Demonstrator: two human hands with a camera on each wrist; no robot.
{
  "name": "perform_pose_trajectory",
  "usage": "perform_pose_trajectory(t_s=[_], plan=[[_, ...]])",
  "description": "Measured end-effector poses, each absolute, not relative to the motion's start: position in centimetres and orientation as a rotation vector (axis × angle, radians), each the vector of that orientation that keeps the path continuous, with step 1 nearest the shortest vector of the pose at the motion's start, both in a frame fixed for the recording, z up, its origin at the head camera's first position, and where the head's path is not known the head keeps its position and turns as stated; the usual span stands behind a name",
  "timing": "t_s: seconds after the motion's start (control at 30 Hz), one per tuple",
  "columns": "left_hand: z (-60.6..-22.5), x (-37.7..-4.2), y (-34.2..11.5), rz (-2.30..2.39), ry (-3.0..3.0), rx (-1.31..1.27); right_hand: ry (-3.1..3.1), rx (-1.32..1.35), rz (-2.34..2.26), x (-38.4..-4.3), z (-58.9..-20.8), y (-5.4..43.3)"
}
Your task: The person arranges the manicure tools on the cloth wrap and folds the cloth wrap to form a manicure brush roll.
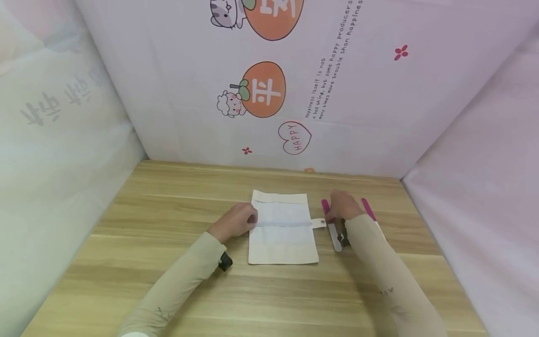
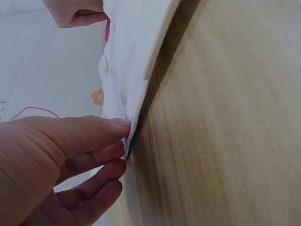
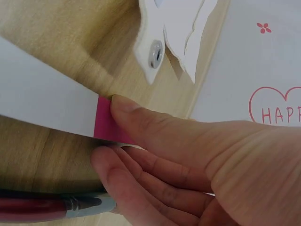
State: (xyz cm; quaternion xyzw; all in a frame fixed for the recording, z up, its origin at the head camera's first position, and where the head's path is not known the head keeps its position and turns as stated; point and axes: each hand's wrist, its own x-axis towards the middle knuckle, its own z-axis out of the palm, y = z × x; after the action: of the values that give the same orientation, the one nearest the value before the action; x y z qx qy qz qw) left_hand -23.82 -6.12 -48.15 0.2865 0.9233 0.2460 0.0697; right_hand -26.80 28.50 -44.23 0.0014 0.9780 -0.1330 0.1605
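An unfolded white cloth pouch [image 1: 283, 243] lies on the table, its snap tab [image 1: 318, 223] pointing right. My left hand [image 1: 236, 220] pinches the pouch's left edge between thumb and fingers; in the left wrist view its thumb [image 2: 94, 132] presses on the fabric. To the right of the tab, my right hand [image 1: 344, 206] pinches a flat pink-and-white strip [image 3: 51, 89] by its pink part, thumb on one face and fingers on the other. The strip's pink end is partly covered by the hand. Its exact kind cannot be told.
Another pink-and-white strip [image 1: 368, 208] lies right of my right hand, partly behind the sleeve. In the right wrist view, a dark red handle with a silvery part [image 3: 37, 208] shows below the fingers. Printed white cloth walls [image 1: 189, 103] border the wooden table [image 1: 168, 192].
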Motion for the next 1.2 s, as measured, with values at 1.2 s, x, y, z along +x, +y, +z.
perform_pose_trajectory(t_s=[1.2], plan=[[-46.0,-24.3,-6.9,0.704,2.685,0.859,2.605,-0.042,-0.683,-27.7,-43.4,33.1]])
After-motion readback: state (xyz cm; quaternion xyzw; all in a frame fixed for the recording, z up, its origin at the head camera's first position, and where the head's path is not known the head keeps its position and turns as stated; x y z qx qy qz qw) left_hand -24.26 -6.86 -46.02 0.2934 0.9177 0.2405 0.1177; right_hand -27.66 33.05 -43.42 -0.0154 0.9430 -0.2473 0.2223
